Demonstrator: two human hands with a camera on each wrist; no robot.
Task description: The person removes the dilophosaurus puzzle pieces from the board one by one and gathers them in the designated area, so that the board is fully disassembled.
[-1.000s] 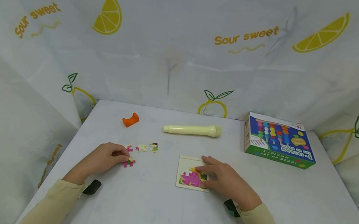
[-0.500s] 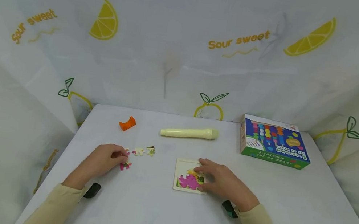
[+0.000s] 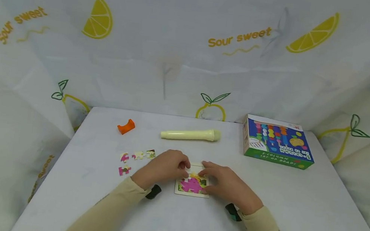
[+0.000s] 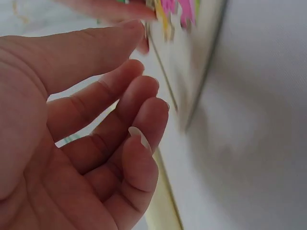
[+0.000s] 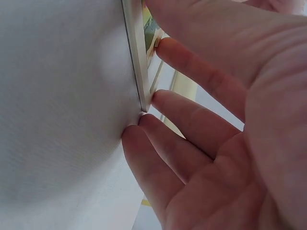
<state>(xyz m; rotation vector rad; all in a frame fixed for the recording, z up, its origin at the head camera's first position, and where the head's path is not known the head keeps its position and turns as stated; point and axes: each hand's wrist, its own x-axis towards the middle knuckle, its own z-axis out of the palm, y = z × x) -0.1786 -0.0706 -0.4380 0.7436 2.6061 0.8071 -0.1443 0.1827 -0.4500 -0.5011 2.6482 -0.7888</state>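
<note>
On the white table (image 3: 297, 202) both hands, the left hand (image 3: 166, 166) and the right hand (image 3: 226, 184), meet over the puzzle board (image 3: 192, 186), with loose puzzle pieces (image 3: 133, 157), an orange block (image 3: 126, 126), a cream torch (image 3: 189, 134) and a colourful box (image 3: 277, 142) around them.

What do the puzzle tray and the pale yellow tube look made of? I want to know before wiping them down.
The puzzle tray looks like thick card or thin wood, matte; the right wrist view shows a pale raised edge. The pale yellow tube looks like smooth moulded plastic with a soft sheen. Neither is certain from looks alone.
</note>
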